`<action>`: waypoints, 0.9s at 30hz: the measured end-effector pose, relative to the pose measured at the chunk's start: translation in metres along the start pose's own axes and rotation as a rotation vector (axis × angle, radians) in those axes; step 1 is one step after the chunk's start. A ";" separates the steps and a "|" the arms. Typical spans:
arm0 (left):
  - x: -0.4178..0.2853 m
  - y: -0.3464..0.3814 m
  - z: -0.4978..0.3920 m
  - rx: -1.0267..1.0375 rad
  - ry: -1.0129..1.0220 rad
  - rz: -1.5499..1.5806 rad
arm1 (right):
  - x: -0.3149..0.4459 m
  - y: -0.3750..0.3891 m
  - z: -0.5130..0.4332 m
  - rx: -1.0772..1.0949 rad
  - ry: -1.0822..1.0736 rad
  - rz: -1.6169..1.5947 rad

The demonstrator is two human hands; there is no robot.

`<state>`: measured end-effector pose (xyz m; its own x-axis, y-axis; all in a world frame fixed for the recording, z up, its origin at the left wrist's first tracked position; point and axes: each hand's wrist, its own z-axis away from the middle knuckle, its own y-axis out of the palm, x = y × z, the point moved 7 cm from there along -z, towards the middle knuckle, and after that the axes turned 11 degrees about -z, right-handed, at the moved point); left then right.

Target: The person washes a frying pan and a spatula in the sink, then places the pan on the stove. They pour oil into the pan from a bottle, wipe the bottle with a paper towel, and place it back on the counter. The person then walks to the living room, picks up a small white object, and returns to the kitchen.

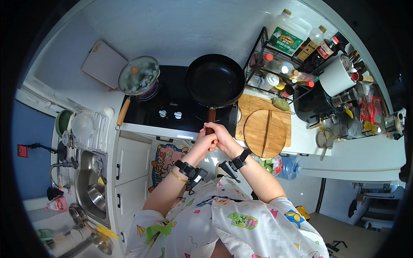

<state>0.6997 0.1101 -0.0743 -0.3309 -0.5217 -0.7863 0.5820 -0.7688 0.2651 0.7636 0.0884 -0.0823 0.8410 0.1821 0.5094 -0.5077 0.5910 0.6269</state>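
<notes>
A black wok point(215, 79) with a brown handle point(211, 114) is over the right side of the black glass gas hob point(171, 87). Its dark inside faces up, and no food shows in it. Both my hands are closed around the handle's near end: my left hand point(205, 141) sits lower, and my right hand point(221, 133) overlaps it from the right. Whether the wok rests on the burner or is lifted, I cannot tell. On the left burner stands a pan point(149, 92) under a fogged glass lid point(137, 75), its wooden handle point(123, 111) pointing towards me.
Right of the hob, a round wooden lid point(258, 132) lies on a wooden cutting board point(285, 121). Behind them a black rack point(263, 48) holds several bottles. A steel sink point(85, 167) and a dish rack point(100, 125) are on the left; a pink board point(103, 64) leans against the wall.
</notes>
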 end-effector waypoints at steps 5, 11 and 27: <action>-0.007 0.003 0.010 0.087 -0.017 -0.025 | 0.003 -0.004 0.001 0.033 -0.006 0.034; 0.010 -0.026 0.039 0.159 -0.070 0.048 | 0.009 -0.032 0.032 0.111 -0.112 0.062; 0.192 -0.171 0.156 -0.349 -0.248 0.169 | -0.040 -0.113 0.096 -0.188 -0.074 0.063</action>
<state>0.4206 0.0839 -0.1830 -0.3528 -0.7346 -0.5796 0.8446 -0.5166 0.1407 0.7699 -0.0611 -0.1170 0.7895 0.1693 0.5900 -0.5091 0.7175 0.4754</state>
